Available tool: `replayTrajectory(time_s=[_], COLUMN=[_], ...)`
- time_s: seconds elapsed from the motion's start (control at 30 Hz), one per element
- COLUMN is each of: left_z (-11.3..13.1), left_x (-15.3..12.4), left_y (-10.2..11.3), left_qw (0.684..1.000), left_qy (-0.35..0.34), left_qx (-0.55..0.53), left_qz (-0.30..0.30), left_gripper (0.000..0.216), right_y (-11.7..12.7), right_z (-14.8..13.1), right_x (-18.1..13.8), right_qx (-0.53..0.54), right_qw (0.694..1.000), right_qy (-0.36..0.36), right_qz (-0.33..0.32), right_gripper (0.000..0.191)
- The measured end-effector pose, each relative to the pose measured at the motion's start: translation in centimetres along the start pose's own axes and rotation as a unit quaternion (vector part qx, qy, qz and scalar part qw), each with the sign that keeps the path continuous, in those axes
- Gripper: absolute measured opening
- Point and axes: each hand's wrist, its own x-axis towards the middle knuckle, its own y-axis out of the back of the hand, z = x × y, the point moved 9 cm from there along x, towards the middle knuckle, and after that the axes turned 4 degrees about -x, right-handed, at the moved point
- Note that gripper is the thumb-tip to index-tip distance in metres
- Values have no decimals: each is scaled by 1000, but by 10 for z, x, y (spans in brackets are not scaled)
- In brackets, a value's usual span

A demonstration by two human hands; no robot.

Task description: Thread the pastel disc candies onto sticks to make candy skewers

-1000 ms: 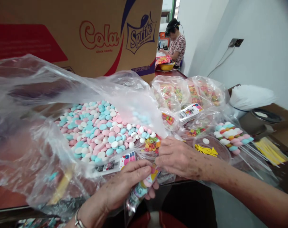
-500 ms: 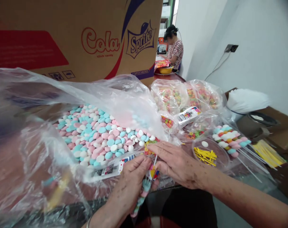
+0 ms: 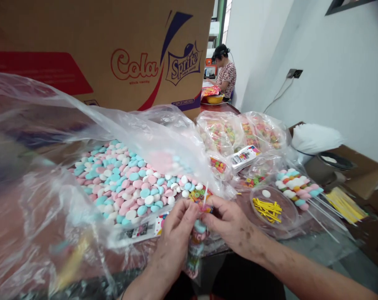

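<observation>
Two bare hands are meeting at the near edge of a cluttered worktop [image 3: 222, 108], working on one wrapped candy skewer [image 3: 196, 250]. The skewer is hanging almost upright below the fingers, over the wearer's dark lap, its pastel candies showing through clear wrap. A white stick [image 3: 205, 195] is poking up from its gathered neck.

The left hand [image 3: 174, 235] is closing thumb and fingers on that neck. The right hand [image 3: 234, 225] is pinching the same spot from the other side; whether it is also holding a tie is hidden.

A second ago the skewer was slanting down to the left, the left hand was wrapping around its body and the stick was out of sight. Half a second ago the right fingers were stretching flat over the top; now they are curling in, tip to tip with the left. The view is also tilting up slightly.

Around them, things are staying put: pink, blue and white candies [image 3: 123, 183] are spilling from a large plastic bag [image 3: 164, 139] at left; yellow twist ties [image 3: 267, 209] are lying in a round clear tray [image 3: 297, 217] at right, beside stacked candy skewers [image 3: 298, 188].
</observation>
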Motion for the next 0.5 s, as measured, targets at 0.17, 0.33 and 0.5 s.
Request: replayTrajectory(time_s=[0.17,0.33,0.5], left_z=[-12,-19,-39], left_x=[-5,-9,-20], left_y=[-3,-2,-16], left_qw=[992,983,939], left_qy=[72,146,281], left_qx=[-84,-79,-74], left_qz=[-61,-80,-185], left_gripper=[18,12,16], right_y=[-5,-15,-2], right_z=[6,4,-13], right_x=[-1,-5,-11], right_qx=[161,225,5], right_qw=[986,967,982], right_qy=[-22,-9,152], right_qz=[-31,-121,-114], right_gripper=[24,35,14])
